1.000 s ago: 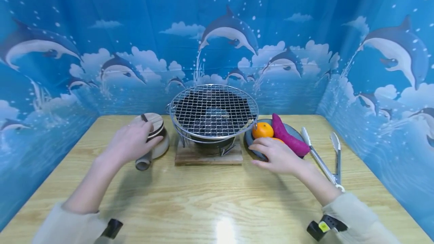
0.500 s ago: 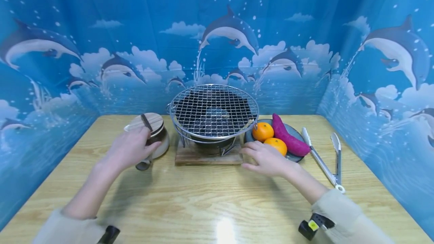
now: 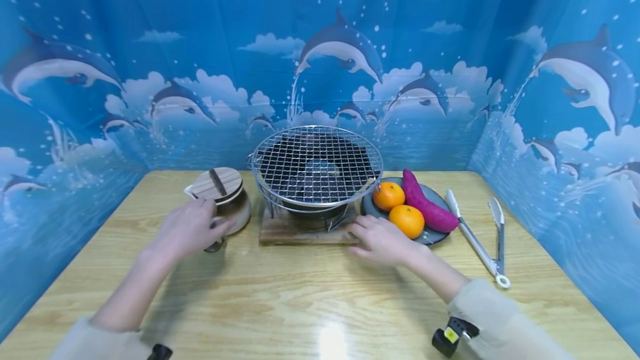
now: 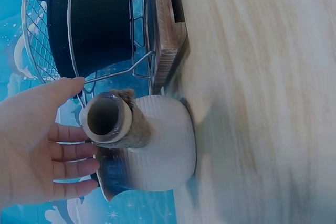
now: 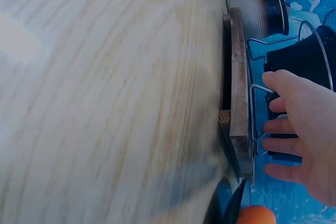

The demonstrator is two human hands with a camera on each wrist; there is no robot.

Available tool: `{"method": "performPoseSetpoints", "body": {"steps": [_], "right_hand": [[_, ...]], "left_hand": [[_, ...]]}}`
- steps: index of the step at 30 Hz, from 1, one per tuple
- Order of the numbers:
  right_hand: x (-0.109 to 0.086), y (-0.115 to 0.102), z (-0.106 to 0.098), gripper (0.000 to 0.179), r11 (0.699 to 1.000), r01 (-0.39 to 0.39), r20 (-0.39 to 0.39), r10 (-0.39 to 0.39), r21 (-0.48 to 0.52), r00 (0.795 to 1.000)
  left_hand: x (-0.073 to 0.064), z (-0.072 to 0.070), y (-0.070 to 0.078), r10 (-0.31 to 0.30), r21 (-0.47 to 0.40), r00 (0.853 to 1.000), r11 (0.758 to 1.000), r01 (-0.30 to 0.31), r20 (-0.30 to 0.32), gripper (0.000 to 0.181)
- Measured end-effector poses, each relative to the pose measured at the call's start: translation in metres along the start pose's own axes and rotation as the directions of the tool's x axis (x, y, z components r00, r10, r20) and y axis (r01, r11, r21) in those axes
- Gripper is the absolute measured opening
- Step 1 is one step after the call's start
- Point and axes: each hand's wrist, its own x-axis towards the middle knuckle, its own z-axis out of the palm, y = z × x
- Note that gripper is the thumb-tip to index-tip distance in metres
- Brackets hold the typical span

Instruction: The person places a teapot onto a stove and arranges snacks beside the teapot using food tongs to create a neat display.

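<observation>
At the left stands a teapot [image 3: 241, 214] with a wooden lid [image 3: 222, 181] and a hollow side handle [image 4: 139, 132] wrapped in cord. My left hand [image 3: 185, 232] is beside that handle; in the left wrist view its fingers are extended, with the thumb above the handle, and it grips nothing. In the middle, a round wire grill rack [image 3: 317, 165] tops a black brazier [image 5: 294, 56] on a wooden board [image 3: 287, 234]. My right hand [image 3: 382, 242] hovers by the board's right front corner, fingers loosely spread and holding nothing. Whether its fingertips touch the board is unclear.
Right of the brazier, a dark plate [image 3: 434, 236] bears two oranges [image 3: 406, 221] and a purple sweet potato [image 3: 429, 210]. Metal tongs [image 3: 472, 243] lie spread farther right. A blue dolphin-print curtain [image 3: 320, 43] surrounds the wooden table [image 3: 280, 304] at the back and sides.
My right hand has moved left from over the plate to the board's corner, uncovering the front orange. My left hand has come down from the teapot lid toward the handle.
</observation>
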Motion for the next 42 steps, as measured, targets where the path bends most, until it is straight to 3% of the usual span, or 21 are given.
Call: {"method": "performPoseSetpoints", "body": {"steps": [5, 10, 15, 19, 23, 26, 32, 37, 42], "right_hand": [[0.003, -0.003, 0.005, 0.037, 1.0, -0.011, 0.006, 0.012, -0.018, 1.0], [0.004, -0.004, 0.01, 0.035, 0.998, 0.0, -0.006, -0.001, -0.063, 1.0], [0.003, -0.006, 0.014, 0.035, 0.994, 0.028, -0.013, -0.03, -0.109, 0.999], [0.003, -0.007, 0.017, 0.04, 0.99, 0.047, -0.012, -0.049, -0.136, 0.999], [0.002, -0.007, 0.018, 0.043, 0.989, 0.05, -0.004, -0.052, -0.141, 0.999], [0.002, -0.007, 0.017, 0.042, 0.99, 0.048, 0.0, -0.049, -0.129, 0.999], [0.003, -0.007, 0.016, 0.04, 0.994, 0.04, 0.005, -0.04, -0.097, 0.999], [0.002, -0.007, 0.016, 0.04, 0.994, 0.043, 0.001, -0.043, -0.096, 0.999], [0.001, -0.007, 0.017, 0.04, 0.995, 0.041, 0.003, -0.041, -0.087, 0.999]], "left_hand": [[-0.004, 0.005, -0.003, -0.029, -0.017, 1.0, 0.999, 0.029, 0.005, 0.044], [-0.006, 0.013, -0.005, -0.037, -0.007, 0.999, 0.999, 0.037, 0.001, 0.063], [-0.007, 0.02, -0.004, -0.073, -0.036, 0.997, 0.997, 0.074, 0.029, 0.071], [-0.008, 0.024, -0.001, -0.088, -0.032, 0.995, 0.995, 0.09, 0.045, 0.068], [-0.009, 0.027, 0.002, -0.106, -0.024, 0.994, 0.994, 0.106, 0.015, 0.066], [-0.009, 0.028, 0.004, -0.142, -0.053, 0.99, 0.988, 0.143, 0.016, 0.071], [-0.01, 0.028, 0.007, -0.227, -0.118, 0.97, 0.964, 0.236, 0.087, 0.085], [-0.01, 0.031, 0.011, -0.259, -0.09, 0.963, 0.96, 0.266, 0.079, 0.077], [-0.012, 0.036, 0.015, -0.283, -0.06, 0.959, 0.957, 0.282, 0.001, 0.06]]}}
